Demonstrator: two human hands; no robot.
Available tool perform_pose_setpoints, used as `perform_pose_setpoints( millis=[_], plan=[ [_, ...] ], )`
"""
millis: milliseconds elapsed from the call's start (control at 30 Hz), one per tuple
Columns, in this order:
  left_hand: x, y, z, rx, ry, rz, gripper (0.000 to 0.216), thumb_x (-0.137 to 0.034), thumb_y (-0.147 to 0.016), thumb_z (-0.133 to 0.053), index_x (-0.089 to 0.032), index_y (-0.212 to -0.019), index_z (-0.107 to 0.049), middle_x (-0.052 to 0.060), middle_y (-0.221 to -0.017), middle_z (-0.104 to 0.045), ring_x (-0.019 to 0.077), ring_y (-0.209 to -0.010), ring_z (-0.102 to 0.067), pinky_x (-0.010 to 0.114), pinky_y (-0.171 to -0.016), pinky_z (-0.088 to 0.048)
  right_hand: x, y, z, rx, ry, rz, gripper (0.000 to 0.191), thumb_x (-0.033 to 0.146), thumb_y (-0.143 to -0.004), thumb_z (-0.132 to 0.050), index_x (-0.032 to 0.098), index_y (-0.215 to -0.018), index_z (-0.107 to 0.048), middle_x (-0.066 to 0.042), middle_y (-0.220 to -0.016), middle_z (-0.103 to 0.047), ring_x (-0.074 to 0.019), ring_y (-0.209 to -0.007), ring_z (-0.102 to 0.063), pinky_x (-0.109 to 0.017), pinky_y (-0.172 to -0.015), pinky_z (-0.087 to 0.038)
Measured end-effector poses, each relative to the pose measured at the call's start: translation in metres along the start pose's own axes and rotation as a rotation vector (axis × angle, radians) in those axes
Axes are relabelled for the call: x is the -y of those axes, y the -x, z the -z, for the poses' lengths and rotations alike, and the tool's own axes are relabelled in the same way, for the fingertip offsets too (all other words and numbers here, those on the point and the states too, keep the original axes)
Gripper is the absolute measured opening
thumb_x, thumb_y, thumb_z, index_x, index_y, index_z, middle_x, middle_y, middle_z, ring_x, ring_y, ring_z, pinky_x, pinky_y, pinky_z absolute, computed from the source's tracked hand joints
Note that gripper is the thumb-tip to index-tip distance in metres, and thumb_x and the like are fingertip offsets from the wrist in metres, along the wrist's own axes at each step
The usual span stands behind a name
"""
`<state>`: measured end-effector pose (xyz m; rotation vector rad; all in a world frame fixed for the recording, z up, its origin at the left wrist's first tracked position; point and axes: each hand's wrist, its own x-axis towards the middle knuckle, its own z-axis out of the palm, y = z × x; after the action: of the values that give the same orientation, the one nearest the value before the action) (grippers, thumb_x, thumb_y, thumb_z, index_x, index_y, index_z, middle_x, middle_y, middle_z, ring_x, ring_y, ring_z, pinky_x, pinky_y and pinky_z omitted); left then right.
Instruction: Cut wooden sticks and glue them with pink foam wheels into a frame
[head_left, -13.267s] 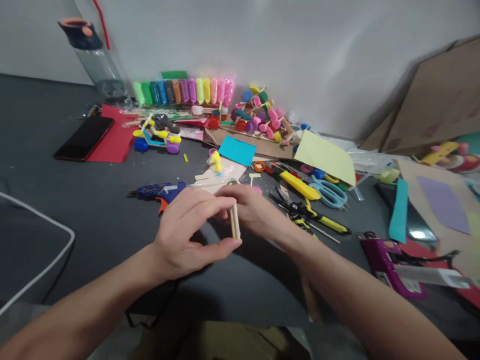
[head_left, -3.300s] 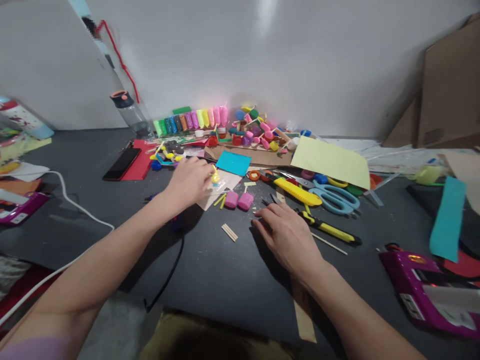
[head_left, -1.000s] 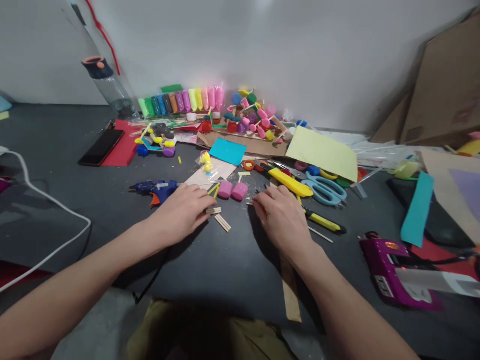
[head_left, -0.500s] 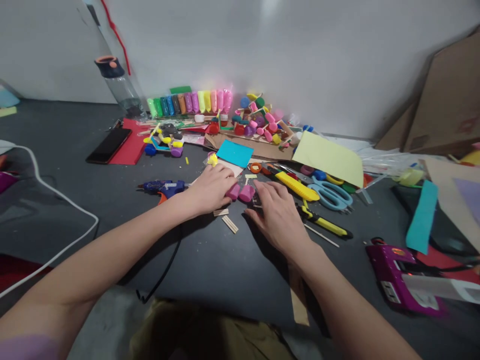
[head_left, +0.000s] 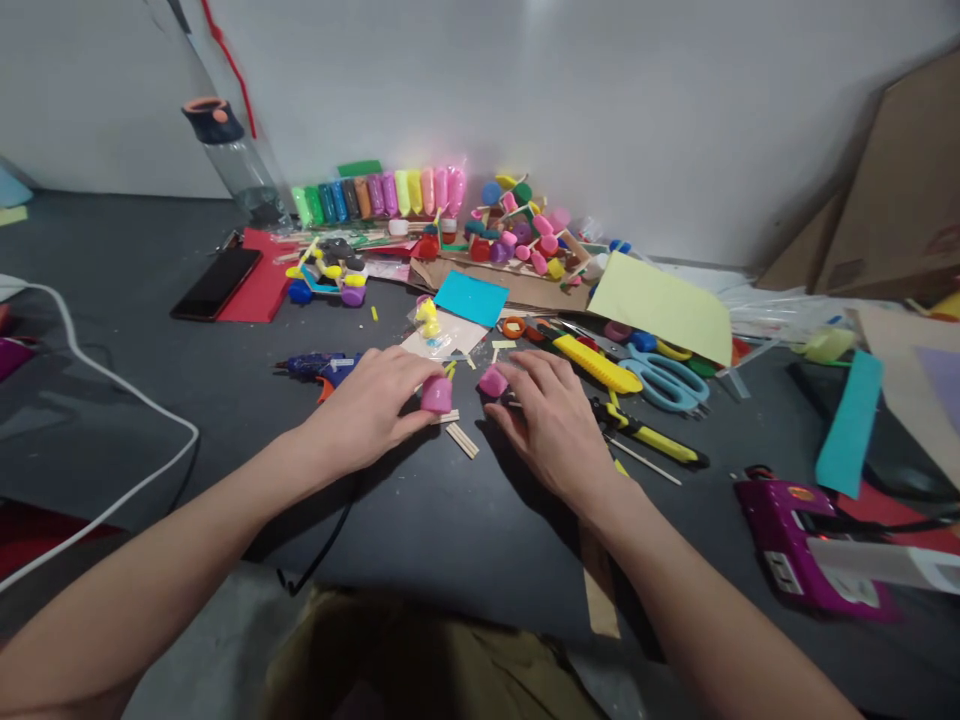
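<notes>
My left hand (head_left: 367,400) pinches a pink clay piece (head_left: 436,394) between thumb and fingers, just above the dark table. Facing it, my right hand (head_left: 551,420) has thumb and fingertips at a second pink clay piece (head_left: 493,380); the contact on its far side is hidden. A gap separates the two pieces. Between and below the hands lie short wooden sticks in small rows (head_left: 463,440). A blue glue gun (head_left: 319,368) lies beside my left hand, partly covered by it. Yellow clay in a clear wrapper (head_left: 427,320) sits beyond the hands.
To the right are a yellow cutter (head_left: 596,365), blue-handled scissors (head_left: 667,385) and black-yellow pliers (head_left: 660,445). Clay models (head_left: 525,235) and coloured clay packs (head_left: 382,197) line the wall. A phone (head_left: 217,283) and a water bottle (head_left: 240,170) stand left; a purple power strip (head_left: 799,550) lies right.
My left hand has moved left and nearer with its pink clay piece, turning it into view. The gap between the two pink pieces has widened. My right hand has barely moved.
</notes>
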<state>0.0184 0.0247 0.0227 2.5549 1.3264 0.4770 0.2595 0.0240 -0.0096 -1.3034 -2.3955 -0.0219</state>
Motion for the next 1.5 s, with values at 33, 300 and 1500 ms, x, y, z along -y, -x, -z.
perform_pose_setpoints(
  millis=[33, 300, 1500],
  plan=[
    [0.000, 0.005, -0.001, -0.009, 0.013, 0.011, 0.023, -0.029, -0.094, -0.064, -0.018, -0.114, -0.060, 0.009, -0.113, -0.071, 0.0259, -0.108, -0.060, 0.036, -0.088, -0.041, 0.005, 0.001, 0.002, 0.011, -0.009, 0.020, 0.027, 0.030, -0.098, -0.056, 0.015, -0.118, -0.065, -0.018, -0.125, -0.064, -0.0336, -0.119, -0.052, -0.051, -0.100, -0.045],
    [0.003, 0.017, -0.022, -0.240, 0.085, -0.016, 0.020, -0.025, -0.094, -0.062, -0.019, -0.113, -0.059, 0.009, -0.115, -0.071, 0.0253, -0.112, -0.060, 0.041, -0.095, -0.043, 0.031, 0.015, 0.000, 0.108, -0.051, 0.126, 0.021, 0.036, -0.095, -0.063, 0.016, -0.092, -0.069, -0.013, -0.098, -0.068, -0.0278, -0.096, -0.057, -0.043, -0.087, -0.051],
    [0.010, 0.022, -0.027, -0.230, 0.134, -0.030, 0.026, -0.027, -0.090, -0.068, -0.018, -0.114, -0.062, 0.008, -0.113, -0.071, 0.0252, -0.111, -0.060, 0.041, -0.095, -0.040, 0.003, 0.015, 0.008, 0.140, -0.121, 0.066, 0.022, 0.024, -0.096, -0.058, 0.011, -0.113, -0.063, -0.015, -0.104, -0.071, -0.0321, -0.105, -0.056, -0.051, -0.096, -0.046]
  ],
)
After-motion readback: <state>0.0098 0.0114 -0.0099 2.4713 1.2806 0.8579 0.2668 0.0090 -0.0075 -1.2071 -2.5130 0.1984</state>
